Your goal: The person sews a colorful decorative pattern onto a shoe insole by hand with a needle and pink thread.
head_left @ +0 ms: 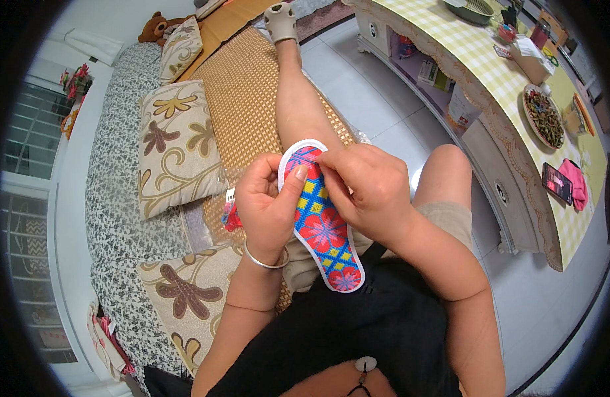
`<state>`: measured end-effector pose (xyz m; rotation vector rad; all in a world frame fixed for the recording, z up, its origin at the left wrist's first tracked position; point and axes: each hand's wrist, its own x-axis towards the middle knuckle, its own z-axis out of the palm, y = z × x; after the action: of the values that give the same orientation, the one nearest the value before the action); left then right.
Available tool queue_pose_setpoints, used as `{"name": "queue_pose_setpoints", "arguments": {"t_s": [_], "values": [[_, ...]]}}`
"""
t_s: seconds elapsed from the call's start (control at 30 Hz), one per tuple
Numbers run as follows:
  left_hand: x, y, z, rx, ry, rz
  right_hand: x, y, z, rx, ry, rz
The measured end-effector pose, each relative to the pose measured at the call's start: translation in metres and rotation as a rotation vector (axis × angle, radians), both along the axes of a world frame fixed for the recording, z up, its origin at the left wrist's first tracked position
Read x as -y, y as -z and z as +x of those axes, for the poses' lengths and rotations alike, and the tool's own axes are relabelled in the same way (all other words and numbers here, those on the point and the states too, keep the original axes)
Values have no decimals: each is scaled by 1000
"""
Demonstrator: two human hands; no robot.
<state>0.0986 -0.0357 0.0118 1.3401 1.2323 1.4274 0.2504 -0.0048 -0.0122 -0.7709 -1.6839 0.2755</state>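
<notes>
An embroidered shoe insole (pixel 323 228) with a white edge and red, blue, yellow and pink stitched flowers lies tilted above my lap. My left hand (pixel 265 202) grips its upper left edge, the thumb pressed on the stitched face. At the upper right edge my right hand (pixel 371 188) is closed in a pinch, thumb and forefinger together against the insole. Whatever sits between those fingertips is too small to make out. Beside my left wrist, a small red and blue bundle (pixel 232 217) lies on the seat.
Patterned cushions (pixel 179 149) and a woven mat (pixel 242 86) cover the seat to my left. On the right stands a cabinet (pixel 516 198) with a checked cloth, holding a plate of food (pixel 543 116), a phone (pixel 557 183) and a pink cloth (pixel 572 184). My outstretched leg (pixel 305 106) rests on the mat.
</notes>
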Motion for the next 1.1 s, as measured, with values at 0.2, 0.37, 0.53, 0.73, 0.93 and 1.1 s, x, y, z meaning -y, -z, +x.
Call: {"name": "queue_pose_setpoints", "arguments": {"t_s": [0.2,0.37,0.53,0.73,0.93,1.1], "values": [[1,6,-1,-285,-90,169,3,-7,-1,93,41,70],[3,5,3,-551,-179,318,5,-12,-3,133,45,88],[2,5,5,-574,-141,365,4,-5,-4,115,9,55],[4,-9,10,-738,-170,477,5,-6,3,42,9,-73],[10,-20,16,-921,-130,642,15,-18,7,-80,-83,-166],[11,-11,14,-1018,-90,755,23,-14,7,-247,-164,-351]]}}
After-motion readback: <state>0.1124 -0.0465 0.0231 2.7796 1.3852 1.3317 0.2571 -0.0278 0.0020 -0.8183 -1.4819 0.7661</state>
